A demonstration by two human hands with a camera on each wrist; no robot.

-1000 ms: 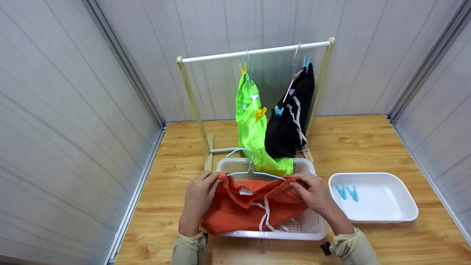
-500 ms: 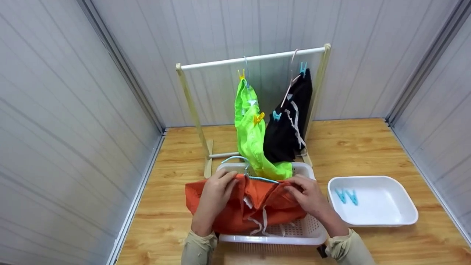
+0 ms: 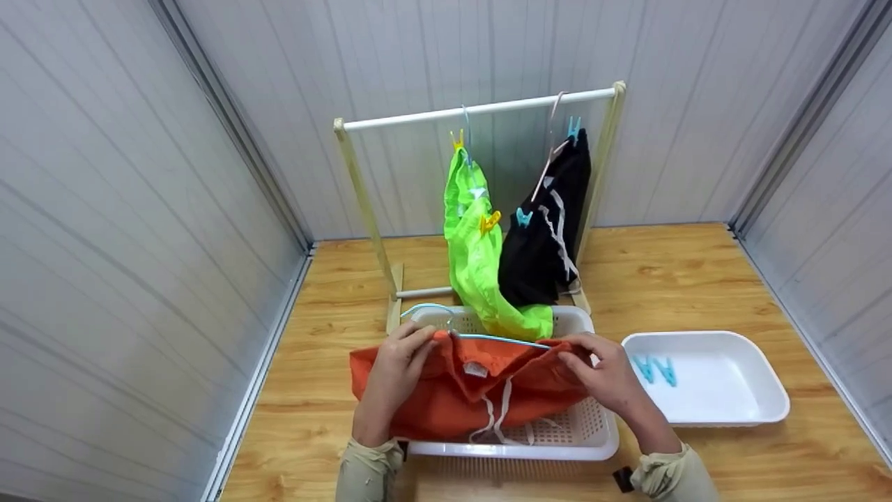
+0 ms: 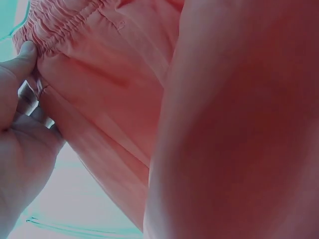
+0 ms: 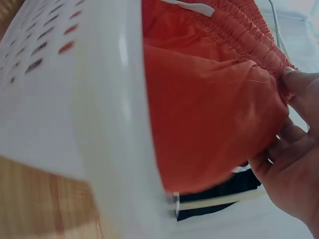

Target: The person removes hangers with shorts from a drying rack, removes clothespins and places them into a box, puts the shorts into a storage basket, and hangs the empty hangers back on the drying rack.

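Orange shorts with a white drawstring and an elastic waistband are stretched between both hands above a white basket. My left hand pinches the left end of the waistband, thumb on the cloth in the left wrist view. At the other end, my right hand pinches the waistband between thumb and fingers. A light blue hanger lies along the waist opening, its hook tipped to the left. The hanger's ends are hidden by cloth and fingers.
Behind the basket stands a rack bearing bright green shorts and black shorts, each clipped to a hanger. To the right, a white tray holds two blue clothespins. Grey walls enclose the wooden surface.
My left hand came inward, then the hands spread slightly apart again, the right one shifting right. The hanger's hook tipped further left. Part of the shorts now sticks out left of my left hand.
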